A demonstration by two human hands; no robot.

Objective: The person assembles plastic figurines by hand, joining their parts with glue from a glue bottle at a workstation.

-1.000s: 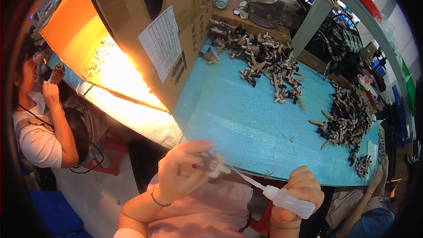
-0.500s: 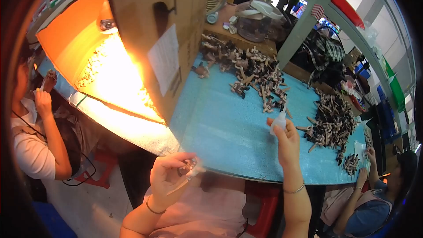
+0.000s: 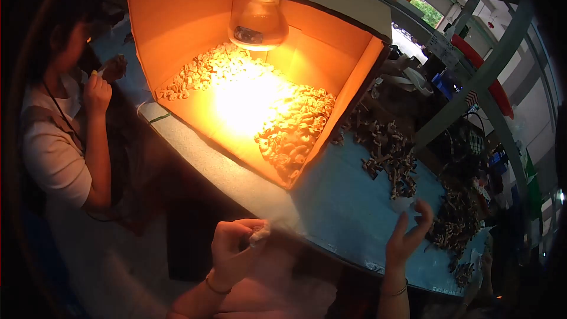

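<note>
My left hand is closed, pinching a small pale figurine piece between thumb and fingertips in front of the table edge. Fingers mostly cover it, so its full shape is hidden. My right hand is over the blue tabletop with thumb and forefinger apart. Just beyond its fingertips is a small white squeeze bottle, which looks free of the grip. Past the bottle lies a heap of small dark and pale figures.
An open cardboard box stands at centre-left, with a glowing heat lamp above many small curved pieces. A second figure pile lies on the right of the blue tabletop. Another person works at the left.
My view has swung left, bringing the box interior to the middle. My right hand's fingers have opened from around the squeeze bottle. My left hand still pinches the figurine piece.
</note>
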